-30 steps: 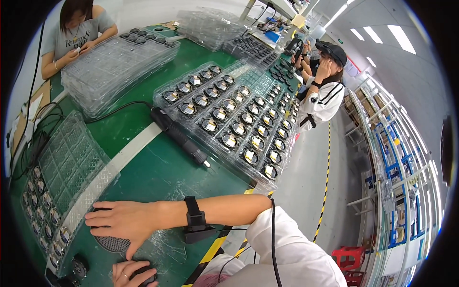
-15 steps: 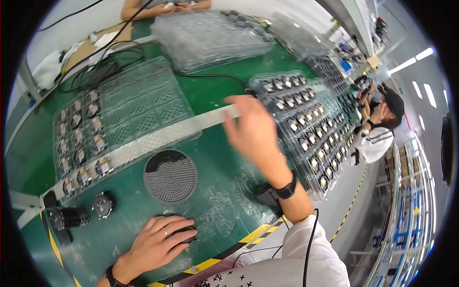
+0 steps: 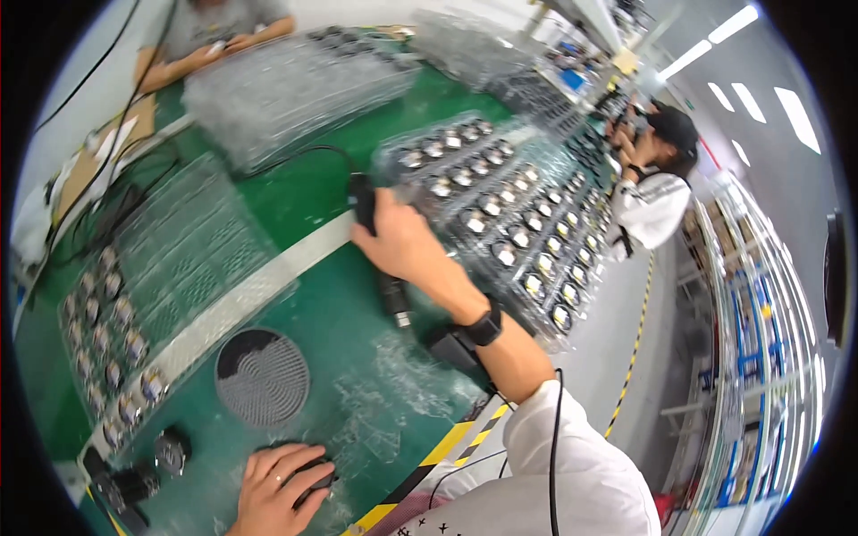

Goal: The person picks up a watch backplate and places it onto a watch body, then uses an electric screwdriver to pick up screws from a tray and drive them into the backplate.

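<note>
The right hand is wrapped around a long black tool that lies on the green table. The fingers are closed on its upper part, and a black cord runs from its top end away across the table. The tool rests just beside a clear tray full of small round parts, so it looks easy to reach from there.

The left hand sits low at the near edge of the table. It presses down on a small dark part, with the fingers curled over it, likely to keep it from sliding. How tightly it grips cannot be told.

Between the two hands lies a round black mesh disc, flat on the table. To the left is another clear tray, with round parts only along its near edge. Its other pockets look empty. A small round part sits alone near the left hand.

Other people work at the far side and on the right.
</note>
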Tool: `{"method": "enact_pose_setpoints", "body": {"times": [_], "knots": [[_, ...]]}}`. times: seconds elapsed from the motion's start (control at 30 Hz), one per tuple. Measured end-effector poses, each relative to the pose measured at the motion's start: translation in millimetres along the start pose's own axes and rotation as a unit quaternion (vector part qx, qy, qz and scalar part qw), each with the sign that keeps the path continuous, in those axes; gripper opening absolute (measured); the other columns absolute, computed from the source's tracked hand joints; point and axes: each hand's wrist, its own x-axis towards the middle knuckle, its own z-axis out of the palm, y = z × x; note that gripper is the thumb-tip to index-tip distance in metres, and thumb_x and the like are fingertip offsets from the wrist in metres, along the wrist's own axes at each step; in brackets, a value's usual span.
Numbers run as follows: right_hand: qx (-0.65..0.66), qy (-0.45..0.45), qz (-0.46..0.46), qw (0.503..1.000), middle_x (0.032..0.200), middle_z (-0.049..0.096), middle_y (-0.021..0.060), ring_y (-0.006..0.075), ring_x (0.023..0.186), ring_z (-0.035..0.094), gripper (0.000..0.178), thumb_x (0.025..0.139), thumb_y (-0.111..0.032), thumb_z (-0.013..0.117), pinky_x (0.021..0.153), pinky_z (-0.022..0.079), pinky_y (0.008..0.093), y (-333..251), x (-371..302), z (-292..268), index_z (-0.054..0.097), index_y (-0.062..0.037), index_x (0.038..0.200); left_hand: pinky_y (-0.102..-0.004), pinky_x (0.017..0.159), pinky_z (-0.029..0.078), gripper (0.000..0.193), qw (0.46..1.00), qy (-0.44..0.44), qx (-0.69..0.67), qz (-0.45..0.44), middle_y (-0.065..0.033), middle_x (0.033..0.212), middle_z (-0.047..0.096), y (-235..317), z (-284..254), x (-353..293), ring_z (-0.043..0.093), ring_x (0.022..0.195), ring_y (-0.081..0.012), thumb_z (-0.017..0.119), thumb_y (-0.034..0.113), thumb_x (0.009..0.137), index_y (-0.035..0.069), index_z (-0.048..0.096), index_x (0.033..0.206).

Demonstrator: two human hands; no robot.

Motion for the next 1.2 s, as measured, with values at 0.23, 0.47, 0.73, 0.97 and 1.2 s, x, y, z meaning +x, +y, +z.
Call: {"method": "enact_pose_setpoints", "body": {"times": [0.23, 0.47, 0.73, 0.97, 1.2], "knots": [[0.575, -0.08, 0.17, 0.796, 0.085, 0.059, 0.0068, 0.0215, 0.069, 0.057, 0.043, 0.098, -0.031, 0.066, 0.063, 0.052, 0.0354, 21, 21, 19, 0.054, 0.0047, 0.12, -0.0463, 0.105, 0.042, 0.034, 0.999, -0.035, -0.021, 0.009, -0.0084, 0.134, 0.065, 12, -8, 12, 0.058, 0.125, -0.0321, 0.077, 0.007, 0.085, 0.01, 0.071, 0.118], [0.887, -0.182, 0.217, 0.365, 0.093, 0.059, 0.0094, 0.0167, 0.072, 0.059, 0.045, 0.103, -0.035, 0.056, 0.06, 0.052, 0.029, -7, 12, -5, 0.052, 0.0038, 0.127, -0.0463, 0.103, 0.043, 0.035, 0.999, -0.044, -0.016, 0.017, -0.01, 0.134, 0.065, 11, -8, 13, 0.059, 0.123, -0.0338, 0.076, 0.006, 0.086, 0.009, 0.069, 0.12], [0.875, -0.321, 0.039, 0.359, 0.082, 0.061, 0.011, 0.0169, 0.047, 0.054, 0.049, 0.106, -0.042, 0.05, 0.04, 0.046, 0.0288, -9, -3, 15, 0.051, -0.0023, 0.135, -0.0472, 0.102, 0.044, 0.036, 0.999, -0.042, -0.016, 0.025, -0.0112, 0.134, 0.065, 9, -8, 16, 0.06, 0.122, -0.0355, 0.074, 0.006, 0.088, 0.009, 0.067, 0.123], [0.821, -0.282, 0.035, 0.495, 0.07, 0.059, 0.0089, 0.0152, 0.041, 0.052, 0.044, 0.105, -0.042, 0.053, 0.036, 0.04, 0.0299, -31, -14, -15, 0.053, -0.0018, 0.124, -0.0469, 0.102, 0.043, 0.036, 0.999, -0.043, -0.012, 0.026, -0.0116, 0.134, 0.065, 10, -9, 16, 0.06, 0.122, -0.0358, 0.074, 0.006, 0.088, 0.009, 0.067, 0.124], [0.664, -0.117, -0.069, 0.736, 0.066, 0.056, 0.0053, 0.0128, 0.04, 0.052, 0.032, 0.099, -0.026, 0.068, 0.038, 0.039, 0.0291, -48, -31, -35, 0.052, -0.0018, 0.113, -0.0466, 0.102, 0.042, 0.036, 0.999, -0.041, -0.013, 0.031, -0.0118, 0.134, 0.065, 8, -7, 14, 0.06, 0.122, -0.0354, 0.074, 0.006, 0.089, 0.009, 0.067, 0.124]]}}
